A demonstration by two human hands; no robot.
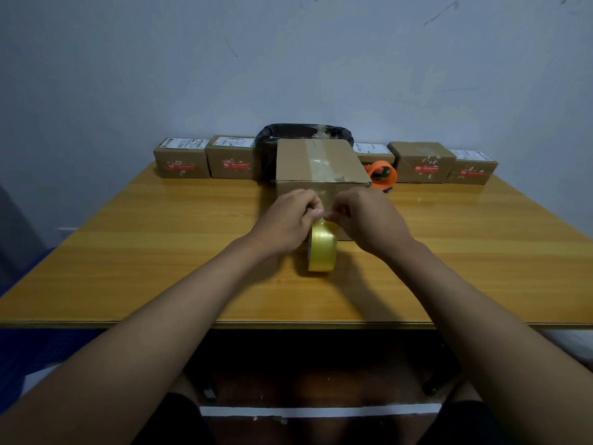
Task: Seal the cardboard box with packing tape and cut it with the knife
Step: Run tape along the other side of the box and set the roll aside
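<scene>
While both hands pinch at the tape end | left hand [288, 216] and right hand [359, 213] clamped on tape roll [322, 248], standing on edge | cardboard box [317, 165] just beyond.

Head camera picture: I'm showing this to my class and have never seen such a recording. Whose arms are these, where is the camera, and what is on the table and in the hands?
There is no machine here. A person wears one wide-angle camera on the head, looking forward and down, so the two bare arms reaching in from the bottom are their own. The left hand and right hand meet over a roll of yellowish packing tape, standing on edge on the wooden table; they seem to be picking at its free end. Just behind stands the cardboard box, with clear tape already along its top. Against the wall sit a row of small labelled boxes, a black bin and an orange tape holder. I cannot make out a knife.
</scene>
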